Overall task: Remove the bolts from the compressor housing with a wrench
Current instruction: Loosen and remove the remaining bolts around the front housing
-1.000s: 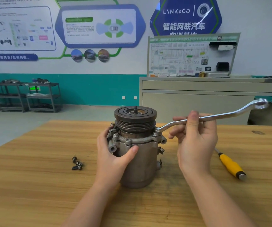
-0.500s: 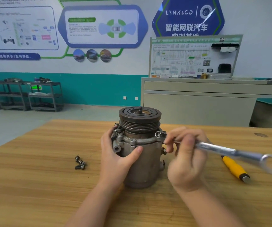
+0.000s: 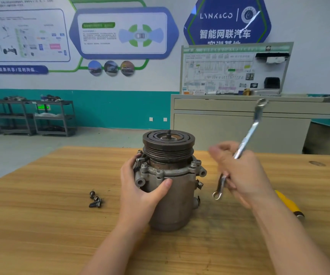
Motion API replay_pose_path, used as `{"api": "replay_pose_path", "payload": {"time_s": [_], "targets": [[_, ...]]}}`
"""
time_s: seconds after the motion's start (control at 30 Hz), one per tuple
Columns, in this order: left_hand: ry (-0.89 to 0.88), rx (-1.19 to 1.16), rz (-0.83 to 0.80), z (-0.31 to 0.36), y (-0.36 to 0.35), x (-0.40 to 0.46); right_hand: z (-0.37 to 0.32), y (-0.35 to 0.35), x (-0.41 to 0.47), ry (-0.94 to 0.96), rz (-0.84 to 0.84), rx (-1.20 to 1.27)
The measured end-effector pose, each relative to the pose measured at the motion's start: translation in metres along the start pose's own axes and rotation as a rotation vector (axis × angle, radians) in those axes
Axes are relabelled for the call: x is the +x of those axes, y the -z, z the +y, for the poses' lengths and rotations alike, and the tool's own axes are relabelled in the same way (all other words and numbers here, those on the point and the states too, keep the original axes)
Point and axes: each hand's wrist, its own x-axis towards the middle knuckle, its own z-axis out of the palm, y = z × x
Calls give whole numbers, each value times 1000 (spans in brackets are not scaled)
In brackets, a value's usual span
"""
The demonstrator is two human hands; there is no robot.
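Wooden table [image 3: 41, 225] carries compressor housing [image 3: 172, 205] upright at ctr. Loose bolts [image 3: 96, 199] lie at its 9 o'clock, apart. Yellow-handled tool [image 3: 291, 207] lies at 3 o'clock, partly hidden.

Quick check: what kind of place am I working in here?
Most likely an automotive training workshop: blue car-themed wall posters, a wiring-diagram display board on a grey cabinet, and dark metal parts shelving behind the wooden workbench.

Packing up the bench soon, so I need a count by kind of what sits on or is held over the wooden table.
Compressor: 1
Wrench: 1
Yellow-handled tool: 1
Loose bolts: about 3; they lie in a tight cluster, so the count is uncertain
Total: about 6
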Motion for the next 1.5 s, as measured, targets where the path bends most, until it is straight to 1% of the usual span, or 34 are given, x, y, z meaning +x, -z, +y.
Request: {"api": "replay_pose_path", "payload": {"time_s": [0.03, 0.1, 0.17, 0.23, 0.33, 0.47, 0.53, 0.7, 0.87, 1.0, 1.13, 1.3, 1.43, 1.5], "targets": [[0, 0, -1, 0, 0, 0, 3, -6, -3, 57, -42, -116], [-3, 3, -3, 0, 0, 1, 9, -18, -7, 160, -78, -273], [-8, 9, 0, 0, 0, 1, 13, -22, -7, 222, -55, -367], [-9, 10, 1, 0, 1, 1, 16, -19, -4, 241, -18, -398], [-5, 10, -10, 0, 1, 1, 17, -15, -2, 207, -24, -377], [-14, 23, -7, -2, 1, 1, 21, -15, -3, 184, -106, -265], [-20, 22, -5, -2, 1, 1, 23, -16, -4, 179, -132, -247], [-24, 10, -6, -3, 1, 1, 27, -18, -2, 196, -99, -262], [-30, 8, -2, -5, 0, 2, 28, -19, -4, 199, -108, -222], [-41, 1, 0, -6, 0, 3, 29, -20, -5, 218, -65, -223], [-38, 6, -1, -6, 1, 3, 28, -22, -7, 211, -84, -176], [-52, 9, 1, -6, 0, 3, 31, -22, -6, 219, -40, -242], [-49, 16, 2, -5, 0, 3, 30, -23, -7, 197, -65, -176], [-49, 14, 2, -5, 0, 3, 30, -23, -6, 206, -61, -189]]}}
